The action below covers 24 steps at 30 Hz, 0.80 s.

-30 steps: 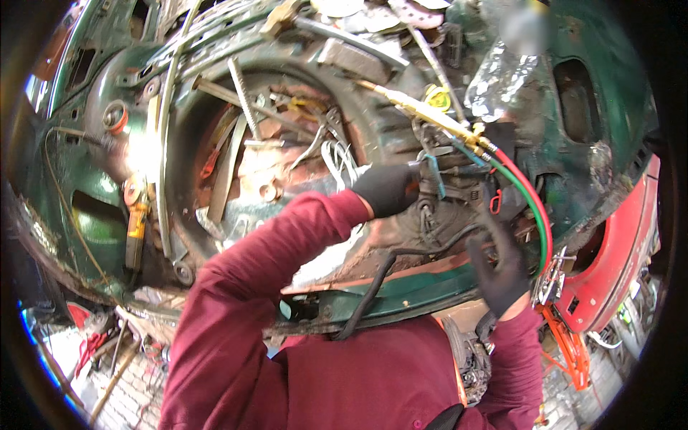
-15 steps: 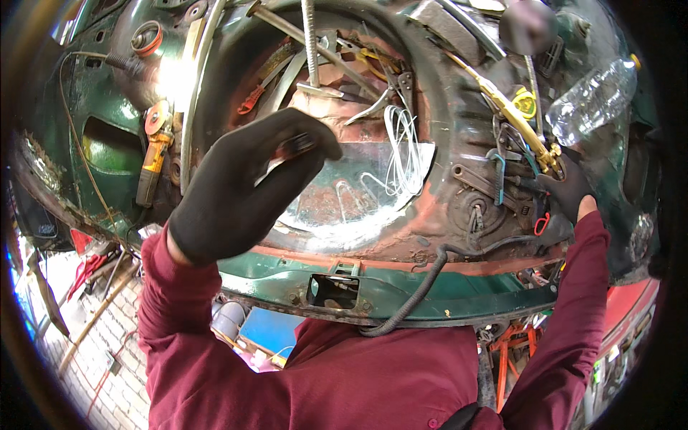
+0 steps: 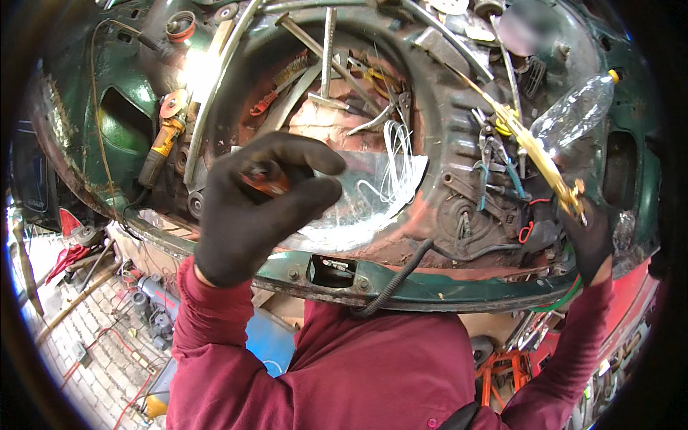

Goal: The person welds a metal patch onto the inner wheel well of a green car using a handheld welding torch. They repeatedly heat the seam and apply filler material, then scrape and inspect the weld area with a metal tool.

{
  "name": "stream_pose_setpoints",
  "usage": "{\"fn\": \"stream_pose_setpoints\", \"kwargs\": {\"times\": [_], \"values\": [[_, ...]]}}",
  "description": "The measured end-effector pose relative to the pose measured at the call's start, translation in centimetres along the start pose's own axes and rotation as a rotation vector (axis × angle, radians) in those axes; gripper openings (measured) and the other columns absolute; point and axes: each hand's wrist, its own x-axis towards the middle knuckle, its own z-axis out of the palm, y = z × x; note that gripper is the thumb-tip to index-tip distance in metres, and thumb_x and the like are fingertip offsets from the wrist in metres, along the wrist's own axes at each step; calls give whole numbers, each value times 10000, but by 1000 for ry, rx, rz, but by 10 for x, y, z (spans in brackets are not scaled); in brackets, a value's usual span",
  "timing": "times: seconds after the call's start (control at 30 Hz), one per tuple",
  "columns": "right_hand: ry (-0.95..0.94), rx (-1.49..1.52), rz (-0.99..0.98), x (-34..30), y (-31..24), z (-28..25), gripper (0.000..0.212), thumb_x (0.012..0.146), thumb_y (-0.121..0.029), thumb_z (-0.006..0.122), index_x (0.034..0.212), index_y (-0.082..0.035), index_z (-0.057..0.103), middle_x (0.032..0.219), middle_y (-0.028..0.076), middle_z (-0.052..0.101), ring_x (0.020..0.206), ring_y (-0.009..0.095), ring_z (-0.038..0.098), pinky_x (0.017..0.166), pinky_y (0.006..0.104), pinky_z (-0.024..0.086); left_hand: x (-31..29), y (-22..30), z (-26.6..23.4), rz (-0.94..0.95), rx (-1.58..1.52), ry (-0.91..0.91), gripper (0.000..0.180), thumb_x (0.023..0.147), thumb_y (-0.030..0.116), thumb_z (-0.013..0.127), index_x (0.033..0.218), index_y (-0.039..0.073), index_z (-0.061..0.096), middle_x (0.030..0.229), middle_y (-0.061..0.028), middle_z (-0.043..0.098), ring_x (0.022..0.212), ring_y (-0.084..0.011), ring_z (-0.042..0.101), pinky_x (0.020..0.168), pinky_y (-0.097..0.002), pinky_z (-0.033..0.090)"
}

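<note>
Both my hands wear dark gloves. My left hand point(image 3: 240, 226) is raised over the near left side of a round well, fingers curled round a small orange-red object point(image 3: 268, 179). The glove covers most of that object, so its kind is unclear. At the right, my right hand point(image 3: 589, 240) grips the valve end of a long brass gas torch point(image 3: 529, 147). Its thin tip points away from me, to the far left. Beside the torch lie pliers point(image 3: 491, 154) with blue handles. Below the left hand, a shiny metal sheet point(image 3: 358, 215) and a coil of white wire point(image 3: 395, 161) lie in the well.
An angle grinder point(image 3: 163, 140) lies on the green car body at the left. A clear plastic bottle point(image 3: 577, 111) lies beyond the torch. A T-shaped steel bar point(image 3: 328, 61) stands in the well. A black corrugated hose point(image 3: 394, 279) crosses the near green edge point(image 3: 430, 297).
My right hand has drawn the torch toward me and to the right, away from the pliers. My left hand has turned, showing more of the orange-red object. The whole view has shifted.
</note>
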Motion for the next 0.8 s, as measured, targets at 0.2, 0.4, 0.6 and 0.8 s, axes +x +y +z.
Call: {"fn": "stream_pose_setpoints", "kwargs": {"times": [0.2, 0.4, 0.6, 0.8], "values": [[210, -9, -45, -121, -36, -25, 395, 921, -168, 863, 1233, 38, 736, 1024, 199, 776, 883, 311, 755, 841, 420, 576, -39, -3, 72, -68, -14, -276, 241, 946, 72, 843, 1169, -10, 805, 1059, -62, 789, 840, -95, 725, 726, -255, 581], [364, -77, -273, -212, -51, 5, 516, 910, -148, 875, 1341, 74, 699, 1090, 237, 790, 902, 370, 802, 785, 449, 618, -81, -26, 164, -10, -76, -443, 361, 1016, 259, 819, 1275, 11, 779, 1004, -34, 783, 816, -68, 679, 727, -232, 551], [482, 3, -532, -258, -13, 47, 723, 874, -70, 912, 1473, 161, 579, 1082, 227, 790, 921, 328, 809, 803, 418, 648, -120, -62, 238, 50, -330, -326, 353, 1074, 327, 759, 1144, -19, 756, 914, -57, 747, 715, -94, 685, 597, -270, 535], [-110, 955, -200, -293, -4, 33, 1224, 853, -117, 957, 1765, -4, 150, 1525, 196, 571, 1265, 233, 685, 1031, 365, 585, -162, -62, 249, 30, -214, -375, 337, 1084, 260, 715, 1309, 15, 772, 1013, -53, 753, 818, -75, 686, 664, -266, 546]]}}
